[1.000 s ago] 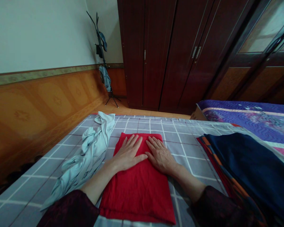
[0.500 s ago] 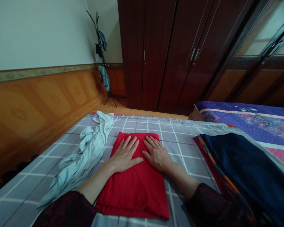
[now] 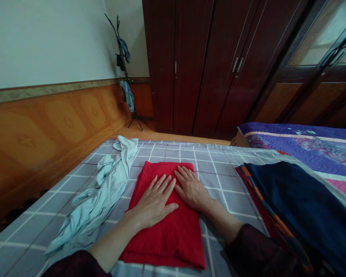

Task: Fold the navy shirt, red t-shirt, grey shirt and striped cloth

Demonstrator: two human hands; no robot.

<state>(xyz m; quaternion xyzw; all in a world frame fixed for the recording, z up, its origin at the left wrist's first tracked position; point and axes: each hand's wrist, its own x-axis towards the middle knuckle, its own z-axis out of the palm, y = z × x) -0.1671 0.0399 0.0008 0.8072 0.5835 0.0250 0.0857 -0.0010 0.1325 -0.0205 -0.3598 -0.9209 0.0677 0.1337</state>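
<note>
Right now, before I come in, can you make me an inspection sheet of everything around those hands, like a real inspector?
Surface: grey checked cover with white lines, flat around the middle.
Things at hand: red cloth, folded into a rough rectangle, lying flat.
Clutter: crumpled pale cloth on the left; dark blue cloth on the right, with orange and red edges showing beside it.
Grip: left hand and right hand rest palm-down on the red cloth, fingers extended, neither closed around anything.
Cables: nothing seen.
Surroundings: dark red wardrobe ahead, coat stand in the corner, purple bedding at the far right.
</note>
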